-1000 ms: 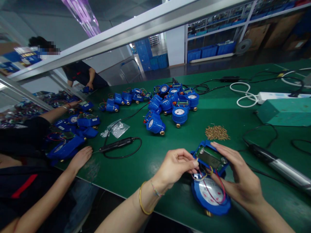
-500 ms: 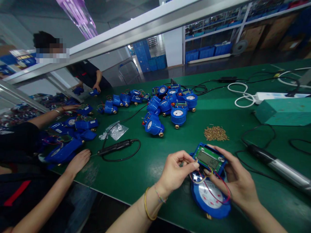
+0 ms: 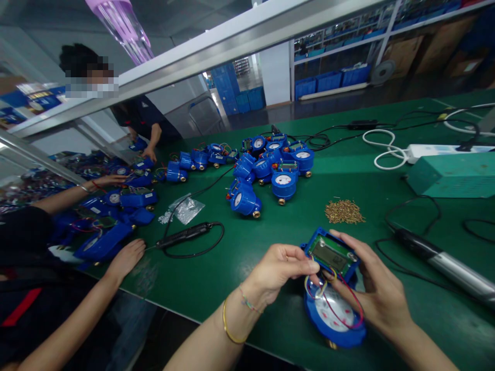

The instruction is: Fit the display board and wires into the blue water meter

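Note:
A blue water meter (image 3: 335,322) with a round white dial lies tilted on the green bench in front of me. Its display box, with a green circuit board (image 3: 317,246) and a grey LCD, is raised above the dial. My right hand (image 3: 381,283) grips this box from the right, fingers along its far edge. Thumb and forefinger of my left hand (image 3: 276,270) pinch thin wires at the board's lower left corner; the exact pinch point is hidden. Red and yellow wires (image 3: 361,309) loop over the dial.
Several blue meters (image 3: 284,185) stand mid-bench. Beyond the held meter is a pile of brass screws (image 3: 344,212). A black electric screwdriver (image 3: 183,235), a silver-black tool (image 3: 444,263) and a green box (image 3: 454,176) lie around. A co-worker's hand (image 3: 126,257) rests at left.
My left fingers have shifted slightly at the board corner, and the wires there hang differently. At left, the near co-worker leans lower; the far co-worker has moved slightly right.

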